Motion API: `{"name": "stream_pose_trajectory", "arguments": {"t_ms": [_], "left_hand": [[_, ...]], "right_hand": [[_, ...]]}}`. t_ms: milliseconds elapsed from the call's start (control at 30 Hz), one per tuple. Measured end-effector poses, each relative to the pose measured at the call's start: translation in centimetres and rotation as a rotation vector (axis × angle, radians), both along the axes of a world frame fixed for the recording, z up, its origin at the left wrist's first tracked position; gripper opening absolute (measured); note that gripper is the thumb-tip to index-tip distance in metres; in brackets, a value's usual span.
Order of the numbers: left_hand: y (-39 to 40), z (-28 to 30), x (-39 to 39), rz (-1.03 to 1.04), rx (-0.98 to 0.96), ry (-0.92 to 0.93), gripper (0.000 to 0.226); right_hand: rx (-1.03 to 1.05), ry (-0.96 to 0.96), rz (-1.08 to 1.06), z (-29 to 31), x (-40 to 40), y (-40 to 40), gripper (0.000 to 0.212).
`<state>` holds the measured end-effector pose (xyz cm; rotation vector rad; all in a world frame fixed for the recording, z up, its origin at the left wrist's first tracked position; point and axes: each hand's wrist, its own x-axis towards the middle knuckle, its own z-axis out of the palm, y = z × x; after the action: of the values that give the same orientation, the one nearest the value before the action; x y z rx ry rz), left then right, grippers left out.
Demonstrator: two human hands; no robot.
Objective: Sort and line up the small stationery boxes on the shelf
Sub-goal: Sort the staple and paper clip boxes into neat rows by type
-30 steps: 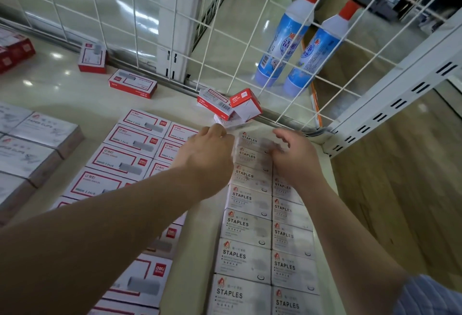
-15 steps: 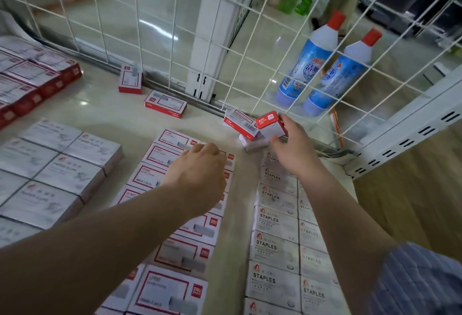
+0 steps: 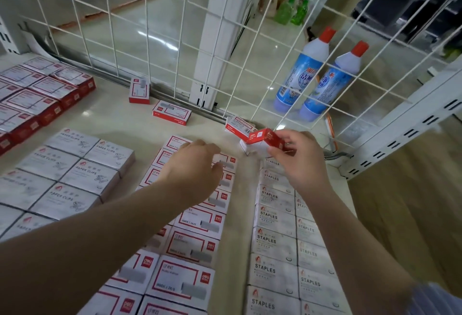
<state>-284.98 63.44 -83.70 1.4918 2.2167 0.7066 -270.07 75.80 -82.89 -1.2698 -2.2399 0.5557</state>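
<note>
Pinching a small red box in my right hand, I hold it tilted above the far end of the STAPLES rows, its long axis running left-right, left end higher. My left hand hovers, fingers loosely curled and holding nothing, over the red-framed boxes.

just one head-worn wide-angle cam here, looking forward and steeply down at the shelf from close up, wire grid at the back
</note>
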Motion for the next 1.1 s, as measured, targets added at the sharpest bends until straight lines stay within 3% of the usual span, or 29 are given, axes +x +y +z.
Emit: {"name": "stream_pose_trajectory", "arguments": {"t_ms": [233,500,667,867,967,1100], "left_hand": [[-0.7,2.3,0.7,-0.007,0.054,-0.304,0.045],[-2.0,3.4,2.0,-0.082,-0.047,-0.366,0.034],[-2.4,3.8,2.2,-0.061,-0.037,-0.430,0.026],[-3.5,3.3,1.9,-0.135,-0.056,-0.430,0.039],[-4.1,3.3,2.1,-0.194,-0.054,-0.372,0.037],[-4.6,3.3,2.3,-0.234,-0.021,-0.244,0.040]], "right_hand": [[0.008,0.011,0.152,1.5,1.6,-5.3,0.019],[0.070,-0.014,0.176,2.2,2.8,-8.4,0.025],[-0.011,0.017,0.197,2.3,3.8,-8.7,0.034],[-0.287,-0.032,0.212,2.5,5.5,-7.6,0.045],[-0.384,-0.140,0.266,2.4,5.2,-7.4,0.049],[-0.454,-0.135,0.289,2.4,4.6,-7.5,0.044]]}}
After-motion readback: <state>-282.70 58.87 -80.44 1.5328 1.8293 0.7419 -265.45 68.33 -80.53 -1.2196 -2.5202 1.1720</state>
